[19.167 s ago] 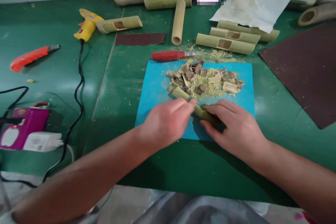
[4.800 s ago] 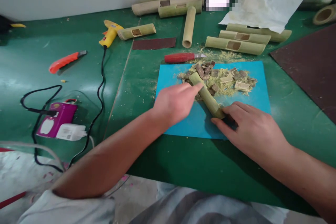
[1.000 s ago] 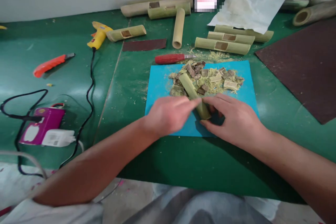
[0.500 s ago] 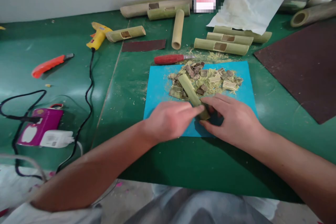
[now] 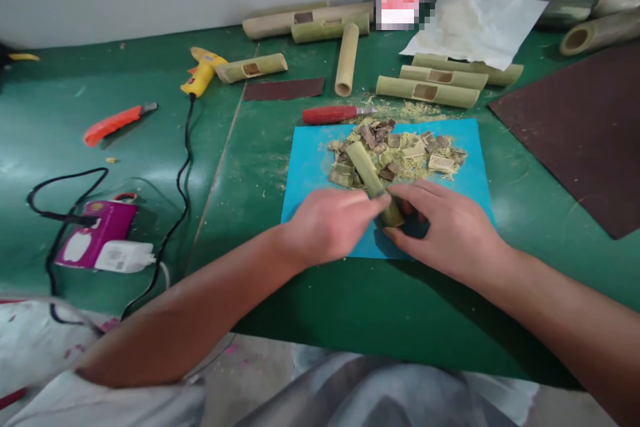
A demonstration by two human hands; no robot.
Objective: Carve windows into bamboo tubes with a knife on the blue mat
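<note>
A short green bamboo tube [image 5: 364, 163] lies slanted on a blue sheet [image 5: 313, 140], its far end among bamboo chips and shavings [image 5: 413, 153]. My right hand [image 5: 445, 223] grips the near end of the tube from the right, thumb and fingers on either side. From the left, my left hand [image 5: 330, 227] is closed, with a fingertip pressed on the upper side of the tube near the right fingers. A small dark patch shows at that fingertip; whatever the left hand holds is hidden. Beyond the sheet rests a red-handled carving knife [image 5: 330, 114].
Bamboo tubes with cut windows [image 5: 427, 92] lie at the back, under white paper [image 5: 480, 27] in part. Brown sheets [image 5: 575, 140] lie right and behind. Leftward are a yellow glue gun [image 5: 200, 77], an orange cutter [image 5: 115, 123], a purple power block [image 5: 103, 230] and black cord [image 5: 183, 180].
The whole scene has shifted slightly rightward in view. My left fingertip has moved a little along the bamboo tube, while my right hand keeps its grip.
</note>
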